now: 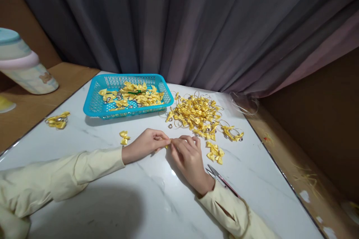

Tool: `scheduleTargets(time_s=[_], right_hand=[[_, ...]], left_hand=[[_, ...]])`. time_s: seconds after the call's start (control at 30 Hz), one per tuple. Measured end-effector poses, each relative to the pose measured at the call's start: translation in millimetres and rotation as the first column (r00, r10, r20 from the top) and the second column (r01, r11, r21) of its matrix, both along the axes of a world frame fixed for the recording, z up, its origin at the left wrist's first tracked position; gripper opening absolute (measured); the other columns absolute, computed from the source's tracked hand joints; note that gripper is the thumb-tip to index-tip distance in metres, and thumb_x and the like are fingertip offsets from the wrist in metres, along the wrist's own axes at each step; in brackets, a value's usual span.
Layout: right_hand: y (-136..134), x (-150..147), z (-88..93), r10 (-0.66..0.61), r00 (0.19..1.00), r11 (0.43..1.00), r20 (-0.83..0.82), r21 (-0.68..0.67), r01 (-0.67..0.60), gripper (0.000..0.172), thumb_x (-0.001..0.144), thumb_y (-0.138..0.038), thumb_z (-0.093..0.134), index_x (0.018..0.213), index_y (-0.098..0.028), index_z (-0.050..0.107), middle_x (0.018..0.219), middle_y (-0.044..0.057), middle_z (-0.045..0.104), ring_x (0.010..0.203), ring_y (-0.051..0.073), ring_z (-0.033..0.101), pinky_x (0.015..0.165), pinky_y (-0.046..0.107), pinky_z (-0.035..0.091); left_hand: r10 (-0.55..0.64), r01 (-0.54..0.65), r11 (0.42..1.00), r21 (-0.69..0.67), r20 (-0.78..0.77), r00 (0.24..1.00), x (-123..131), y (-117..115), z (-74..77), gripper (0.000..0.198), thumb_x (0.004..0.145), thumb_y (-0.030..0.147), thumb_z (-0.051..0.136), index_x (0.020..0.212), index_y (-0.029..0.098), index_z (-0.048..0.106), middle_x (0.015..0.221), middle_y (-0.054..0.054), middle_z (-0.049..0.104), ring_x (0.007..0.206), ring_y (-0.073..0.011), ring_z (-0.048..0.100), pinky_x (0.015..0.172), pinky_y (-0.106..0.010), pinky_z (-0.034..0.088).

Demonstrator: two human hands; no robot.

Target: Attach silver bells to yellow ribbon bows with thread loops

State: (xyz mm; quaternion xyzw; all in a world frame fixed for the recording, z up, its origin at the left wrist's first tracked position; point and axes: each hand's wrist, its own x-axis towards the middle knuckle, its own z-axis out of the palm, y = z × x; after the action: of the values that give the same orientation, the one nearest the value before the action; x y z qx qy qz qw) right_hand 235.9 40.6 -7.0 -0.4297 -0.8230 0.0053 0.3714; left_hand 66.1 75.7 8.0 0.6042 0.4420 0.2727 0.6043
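Observation:
My left hand (146,145) and my right hand (187,158) meet above the white tabletop, with thumbs and fingertips pinched together. Between them a scrap of yellow ribbon (166,146) shows; my fingers hide most of it, so its full shape cannot be made out. A yellow ribbon bow (124,137) lies just left of my left hand. Right of my right hand are several loose yellow bows (215,152). Thread snips (221,179) lie beside my right wrist, partly behind the sleeve.
A blue plastic basket (94,111) holds yellow bows and silver beads. To its right spreads a heap of bows on thin rings (196,111). A small bow cluster (58,120) lies at left. A tumbler (30,69) stands beyond the table's left edge; a curtain (168,22) hangs behind.

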Motion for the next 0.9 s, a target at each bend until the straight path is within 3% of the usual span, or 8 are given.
scheduleTargets(time_s=[0.23, 0.63, 0.77, 0.9], right_hand=[[-0.9, -0.3, -0.9, -0.047, 0.991, 0.993, 0.122, 0.111, 0.034, 0.013, 0.086, -0.013, 0.054, 0.096, -0.016, 0.061, 0.108, 0.005, 0.068, 0.093, 0.022, 0.054, 0.081, 0.039, 0.034], [-2.8, 1.0, 2.2, -0.008, 0.977, 0.98, 0.214, 0.194, -0.034, 0.014, 0.086, -0.009, 0.053, 0.095, -0.014, 0.063, 0.105, 0.006, 0.069, 0.098, 0.024, 0.056, 0.08, 0.039, 0.033], [-3.2, 0.8, 3.3, -0.004, 0.982, 0.99, 0.19, 0.143, -0.023, 0.017, 0.087, -0.009, 0.05, 0.096, -0.014, 0.063, 0.103, 0.006, 0.07, 0.097, 0.022, 0.056, 0.081, 0.039, 0.034], [-2.3, 0.2, 2.3, -0.016, 0.991, 0.994, 0.134, 0.111, 0.001, 0.018, 0.088, -0.01, 0.048, 0.095, -0.016, 0.064, 0.1, 0.006, 0.07, 0.093, 0.021, 0.055, 0.081, 0.039, 0.034]], left_hand=[[0.0, 0.007, 0.993, -0.121, 0.063, 0.998, -0.1, 2.4, 5.9, 0.027, 0.074, 0.037, 0.062, 0.071, 0.011, 0.061, 0.043, 0.007, 0.04, 0.04, -0.0052, 0.031, 0.042, -0.02, 0.022], [0.004, 0.015, 0.985, -0.169, 0.111, 0.994, -0.6, 3.9, 3.1, 0.021, 0.072, 0.032, 0.061, 0.07, 0.011, 0.06, 0.041, 0.008, 0.039, 0.037, -0.0051, 0.029, 0.039, -0.02, 0.02], [-0.004, 0.013, 0.992, -0.127, 0.074, 0.997, -0.8, 3.1, 3.0, 0.027, 0.073, 0.037, 0.061, 0.074, 0.01, 0.062, 0.043, 0.008, 0.04, 0.038, -0.0056, 0.031, 0.041, -0.02, 0.023], [0.002, 0.0, 0.999, 0.033, -0.06, 0.998, 0.1, -1.0, 0.7, 0.03, 0.078, 0.039, 0.057, 0.08, 0.011, 0.064, 0.046, 0.006, 0.044, 0.042, -0.0071, 0.037, 0.045, -0.02, 0.03]])
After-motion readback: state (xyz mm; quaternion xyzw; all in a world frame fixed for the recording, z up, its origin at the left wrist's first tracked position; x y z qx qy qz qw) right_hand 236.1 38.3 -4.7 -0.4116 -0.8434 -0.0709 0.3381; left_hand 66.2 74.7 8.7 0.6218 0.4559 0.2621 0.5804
